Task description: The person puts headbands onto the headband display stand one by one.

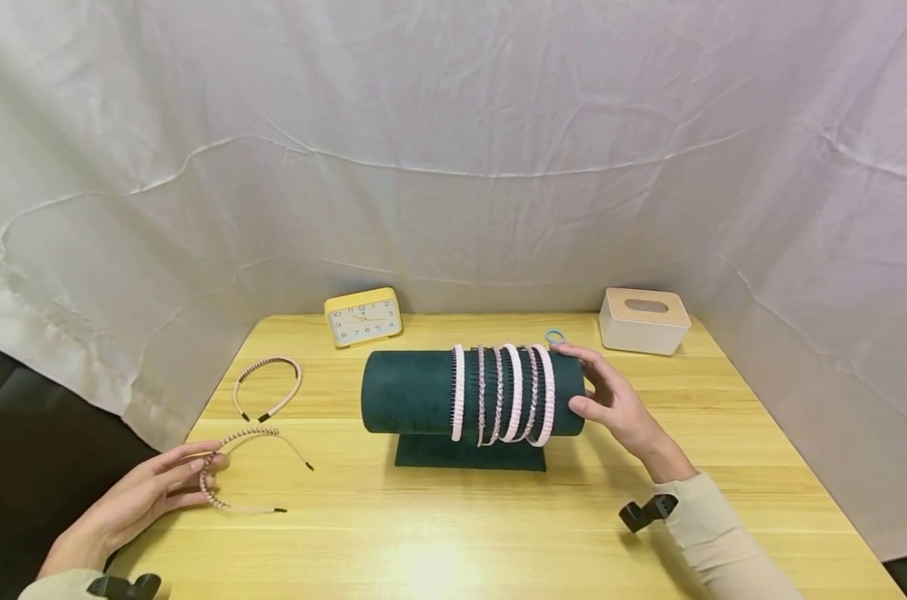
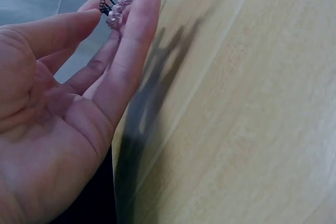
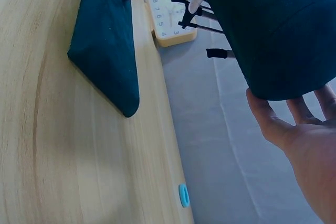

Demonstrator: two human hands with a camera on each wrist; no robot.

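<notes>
On the left, my left hand (image 1: pixel 149 492) pinches a thin headband (image 2: pixel 128 2) between thumb and fingers. Pink, bead-like wrapping covers its arch, small dark comb teeth line the inside, and its two dark-tipped ends point right, over the table. My right hand (image 1: pixel 624 408) grips the right end of a dark green velvet headband stand (image 1: pixel 408 392), thumb at the front and fingers over the top. Around the roll's middle and right part sit several headbands, including a pale pink one (image 1: pixel 458 396) and thinner sparkly ones (image 1: pixel 498 396). The roll's left part is bare.
Another light pink headband (image 1: pixel 298 383) lies on the wooden table (image 1: pixel 438 533) at the left. Along the back stand a yellow clock (image 1: pixel 363 321) and a white tissue box (image 1: pixel 641 327) with a wooden lid. A small blue ring (image 1: pixel 554 336) lies behind the stand.
</notes>
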